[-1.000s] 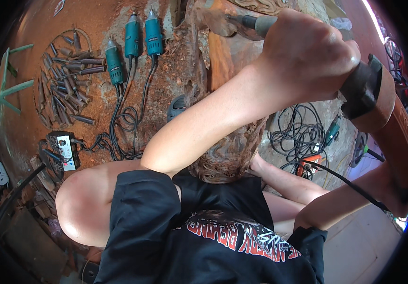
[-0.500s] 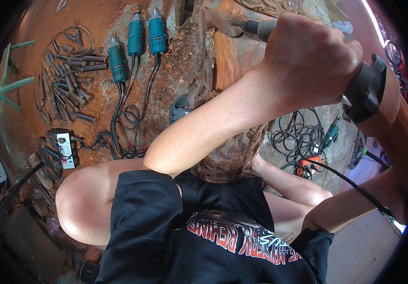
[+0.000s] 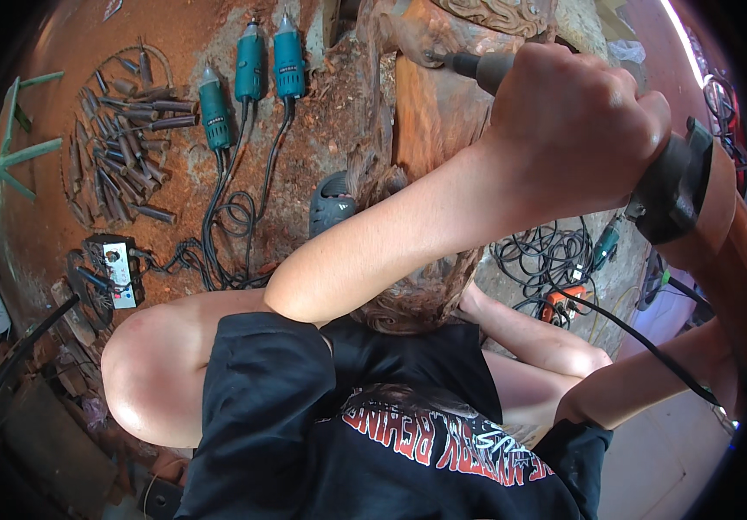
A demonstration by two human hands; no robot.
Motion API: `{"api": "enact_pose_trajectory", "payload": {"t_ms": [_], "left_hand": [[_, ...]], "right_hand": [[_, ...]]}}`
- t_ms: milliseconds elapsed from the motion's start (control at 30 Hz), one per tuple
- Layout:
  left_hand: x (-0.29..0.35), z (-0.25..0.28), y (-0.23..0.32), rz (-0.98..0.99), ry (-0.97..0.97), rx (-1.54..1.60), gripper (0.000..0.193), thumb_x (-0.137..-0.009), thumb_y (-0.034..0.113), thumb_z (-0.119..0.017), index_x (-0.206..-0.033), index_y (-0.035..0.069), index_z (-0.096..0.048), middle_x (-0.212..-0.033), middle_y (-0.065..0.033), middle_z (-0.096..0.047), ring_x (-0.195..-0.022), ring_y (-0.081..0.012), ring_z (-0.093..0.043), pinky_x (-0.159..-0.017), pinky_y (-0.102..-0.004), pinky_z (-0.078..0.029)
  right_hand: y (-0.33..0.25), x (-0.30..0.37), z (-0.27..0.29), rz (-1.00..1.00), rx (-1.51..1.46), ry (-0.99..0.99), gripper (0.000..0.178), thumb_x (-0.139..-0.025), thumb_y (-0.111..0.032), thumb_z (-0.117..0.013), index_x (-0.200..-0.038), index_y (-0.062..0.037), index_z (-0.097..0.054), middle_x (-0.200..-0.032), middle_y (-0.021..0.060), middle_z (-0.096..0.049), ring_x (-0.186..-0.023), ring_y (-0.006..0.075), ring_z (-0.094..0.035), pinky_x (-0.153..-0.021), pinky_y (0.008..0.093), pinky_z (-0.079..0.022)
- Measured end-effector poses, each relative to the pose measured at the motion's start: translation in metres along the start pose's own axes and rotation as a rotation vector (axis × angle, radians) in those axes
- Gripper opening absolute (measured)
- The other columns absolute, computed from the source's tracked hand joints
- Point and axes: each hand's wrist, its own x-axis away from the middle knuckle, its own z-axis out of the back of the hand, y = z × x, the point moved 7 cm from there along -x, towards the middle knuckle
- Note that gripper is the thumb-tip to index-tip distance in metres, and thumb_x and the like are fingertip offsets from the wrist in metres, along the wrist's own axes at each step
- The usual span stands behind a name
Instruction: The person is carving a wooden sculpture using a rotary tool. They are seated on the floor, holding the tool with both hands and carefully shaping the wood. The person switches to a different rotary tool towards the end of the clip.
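My left hand [image 3: 577, 130] is wrapped round the grey-black front of a corded power carving tool [image 3: 488, 73], its knuckles facing up. The tool's thin tip meets a large brown wood carving [image 3: 430, 117] standing between my legs. Scrollwork shows at the carving's far end and near my lap; my left forearm hides part of its middle. Beyond that hand, a black head joins a brownish body that runs down along the right rim. At the body's lower end my right hand [image 3: 727, 357] is closed on it, dim and partly lost in the dark edge.
Three teal rotary tools [image 3: 249, 65] lie at the far left, beside a pile of brown-handled gouges [image 3: 126, 147]. A control box [image 3: 117, 270] sits near my left knee. Tangled black cables [image 3: 547, 256] and an orange socket block [image 3: 564, 303] lie right. A grey clog [image 3: 332, 201] is beside the carving.
My left hand and the tool's front have shifted slightly right and nearer to me. The tip has moved a little along the carving; the tool's black head has tilted slightly.
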Motion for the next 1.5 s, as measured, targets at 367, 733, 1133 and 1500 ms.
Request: {"api": "enact_pose_trajectory", "payload": {"t_ms": [367, 733, 1133, 1500], "left_hand": [[0.003, 0.0, 0.003, -0.016, 0.006, -0.02, 0.013, -0.068, 0.02, -0.073, -0.064, 0.013, -0.063, -0.06, -0.0063, -0.066, -0.057, -0.0215, -0.07, -0.05, -0.0353, -0.049], [0.0, -0.002, 0.001, -0.024, -0.004, -0.032, 0.013, -0.069, 0.021, -0.073, -0.064, 0.013, -0.064, -0.059, -0.0073, -0.066, -0.056, -0.0216, -0.07, -0.05, -0.0354, -0.048], [-0.012, -0.016, -0.014, -0.027, -0.06, 0.017, 0.012, -0.064, 0.022, -0.075, -0.065, 0.013, -0.066, -0.06, -0.0067, -0.066, -0.055, -0.0226, -0.069, -0.049, -0.0376, -0.046], [-0.012, -0.003, -0.008, -0.055, -0.04, 0.047, 0.012, -0.065, 0.021, -0.074, -0.064, 0.013, -0.065, -0.06, -0.0067, -0.065, -0.057, -0.0234, -0.07, -0.052, -0.0367, -0.049]], "right_hand": [[-0.001, -0.002, 0.0, -0.024, -0.01, -0.008, 0.107, -0.052, -0.023, -0.08, -0.142, 0.0083, -0.032, -0.13, 0.0315, -0.057, -0.096, 0.04, -0.069, -0.081, 0.048, -0.054], [-0.004, -0.005, -0.004, -0.037, -0.008, -0.017, 0.114, -0.051, -0.02, -0.083, -0.146, 0.009, -0.028, -0.132, 0.0323, -0.055, -0.093, 0.0394, -0.07, -0.077, 0.0468, -0.055], [0.001, -0.007, -0.006, -0.044, -0.012, -0.024, 0.121, -0.05, -0.017, -0.086, -0.15, 0.0096, -0.023, -0.134, 0.0331, -0.054, -0.089, 0.0389, -0.071, -0.072, 0.0454, -0.057], [-0.009, -0.002, -0.013, -0.059, 0.014, -0.029, 0.128, -0.049, -0.014, -0.089, -0.154, 0.0103, -0.018, -0.136, 0.0338, -0.053, -0.086, 0.0384, -0.072, -0.068, 0.0441, -0.058]]}}
